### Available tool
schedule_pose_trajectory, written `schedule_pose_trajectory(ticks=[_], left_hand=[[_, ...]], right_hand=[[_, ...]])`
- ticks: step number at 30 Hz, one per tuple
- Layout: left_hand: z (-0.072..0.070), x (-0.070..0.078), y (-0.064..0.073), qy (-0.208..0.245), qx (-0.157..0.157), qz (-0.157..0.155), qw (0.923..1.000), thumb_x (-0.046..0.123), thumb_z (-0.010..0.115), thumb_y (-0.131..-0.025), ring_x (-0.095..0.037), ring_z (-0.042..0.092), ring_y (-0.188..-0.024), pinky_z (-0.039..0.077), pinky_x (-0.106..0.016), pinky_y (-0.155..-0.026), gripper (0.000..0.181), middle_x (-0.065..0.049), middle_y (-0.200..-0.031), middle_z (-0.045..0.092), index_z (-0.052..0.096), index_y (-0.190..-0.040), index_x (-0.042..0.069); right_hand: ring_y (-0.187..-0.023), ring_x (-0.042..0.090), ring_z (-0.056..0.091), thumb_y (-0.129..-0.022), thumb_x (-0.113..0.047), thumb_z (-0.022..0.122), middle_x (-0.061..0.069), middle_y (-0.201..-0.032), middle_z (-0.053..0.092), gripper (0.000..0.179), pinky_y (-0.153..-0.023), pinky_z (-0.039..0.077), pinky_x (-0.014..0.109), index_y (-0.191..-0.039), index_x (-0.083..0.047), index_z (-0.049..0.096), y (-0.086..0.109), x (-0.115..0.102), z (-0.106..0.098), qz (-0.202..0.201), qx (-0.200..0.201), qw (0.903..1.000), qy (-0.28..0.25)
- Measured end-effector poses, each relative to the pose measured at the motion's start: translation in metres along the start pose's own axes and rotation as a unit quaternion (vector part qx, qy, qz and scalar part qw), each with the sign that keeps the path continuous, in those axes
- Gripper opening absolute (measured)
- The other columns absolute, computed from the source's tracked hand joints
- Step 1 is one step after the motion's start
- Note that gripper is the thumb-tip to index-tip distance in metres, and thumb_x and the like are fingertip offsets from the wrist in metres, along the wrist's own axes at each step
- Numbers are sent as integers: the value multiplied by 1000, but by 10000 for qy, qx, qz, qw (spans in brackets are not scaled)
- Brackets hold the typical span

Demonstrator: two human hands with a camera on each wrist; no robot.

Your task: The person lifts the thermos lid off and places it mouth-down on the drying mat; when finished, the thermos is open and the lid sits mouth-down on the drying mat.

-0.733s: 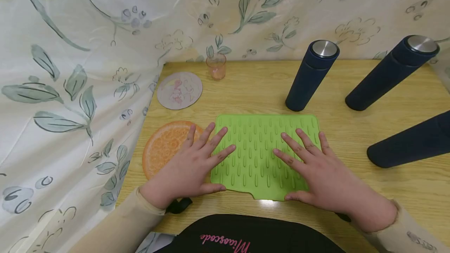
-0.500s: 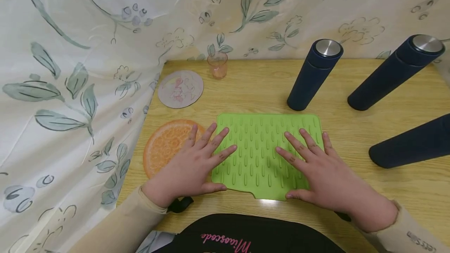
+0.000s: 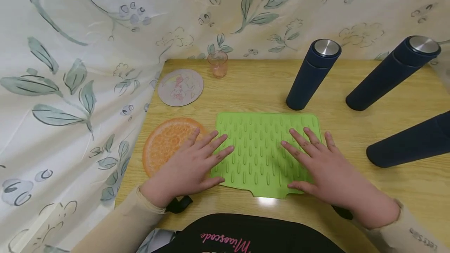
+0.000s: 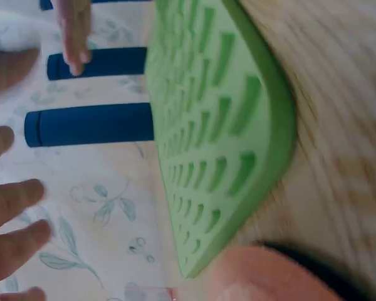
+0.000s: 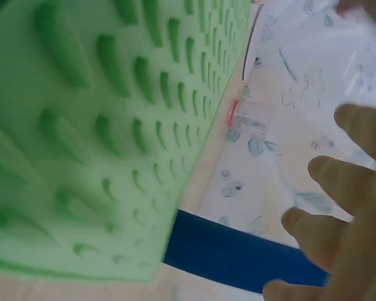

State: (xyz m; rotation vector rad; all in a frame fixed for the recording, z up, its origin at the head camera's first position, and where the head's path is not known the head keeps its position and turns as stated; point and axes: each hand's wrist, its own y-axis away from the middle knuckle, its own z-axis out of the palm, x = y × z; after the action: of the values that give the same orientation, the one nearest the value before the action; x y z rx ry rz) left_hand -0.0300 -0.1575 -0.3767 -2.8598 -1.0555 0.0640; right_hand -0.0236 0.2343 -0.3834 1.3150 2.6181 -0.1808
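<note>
A bright green rectangular mat (image 3: pixel 256 147) with raised oblong ridges lies on the wooden table. Above its left side my left hand (image 3: pixel 191 167) is held with fingers spread, holding nothing. My right hand (image 3: pixel 323 169), likewise spread and holding nothing, is over the mat's right side. Both wrist views show a gap between the hands and the mat; the left hand's fingers (image 4: pixel 15 204) and the right hand's fingers (image 5: pixel 338 194) stand clear of it. Partly under the left hand in the head view is a round orange-slice mat (image 3: pixel 166 143), flat on the table.
Three dark blue flasks, one behind the green mat (image 3: pixel 311 77) and two to the right, stand upright. A round pale pink printed coaster (image 3: pixel 180 88) and a small pink glass (image 3: pixel 218 65) are at the back left. A floral cloth (image 3: pixel 116 50) hangs behind and left.
The right hand has shifted slightly right, and its thumb has moved up. The left hand has shifted slightly left. The mat and other items stay in place.
</note>
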Motion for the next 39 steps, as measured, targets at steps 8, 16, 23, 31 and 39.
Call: schedule_pose_trajectory(ticks=[8,16,23,31,39], left_hand=[[0,-4,11,878,1612,-83,9830,22,89,-90,-32,75,-121,61,-53,-105,56,-15,-136,76,73,-141,5],[10,-6,19,1280,2055,-544,9687,17,90,-88,-31,76,-118,63,-50,-98,51,-12,-133,77,76,-136,5],[13,-2,15,1383,2001,-514,9686,17,91,-88,-31,75,-117,64,-48,-96,51,-11,-133,77,76,-135,5],[13,-1,11,1367,2051,-317,9686,19,91,-89,-30,76,-119,63,-48,-100,52,-10,-133,77,75,-137,7],[-12,-7,0,1424,2057,-11,9682,17,88,-92,-32,75,-121,62,-48,-102,50,-14,-135,75,73,-139,3]], right_hand=[[-127,47,68,-105,-25,78,24,-144,70,54,-100,56,67,-152,-3,63,-23,32,-18,1694,1422,9545,-2001],[-164,41,34,-99,-50,80,12,-184,20,113,-127,38,65,-179,-26,4,-96,79,-36,3457,1853,8353,-3852],[-168,36,29,-98,-37,84,10,-184,20,117,-133,32,60,-178,-30,-1,-127,86,-24,3492,2305,7898,-4485],[-152,26,46,-96,-31,88,4,-172,43,96,-125,42,51,-171,-29,28,-126,71,-17,3513,3050,7729,-4314],[-127,12,57,-87,-14,94,0,-150,60,86,-104,47,31,-161,-22,50,-98,19,-31,2276,3636,8088,-4023]])
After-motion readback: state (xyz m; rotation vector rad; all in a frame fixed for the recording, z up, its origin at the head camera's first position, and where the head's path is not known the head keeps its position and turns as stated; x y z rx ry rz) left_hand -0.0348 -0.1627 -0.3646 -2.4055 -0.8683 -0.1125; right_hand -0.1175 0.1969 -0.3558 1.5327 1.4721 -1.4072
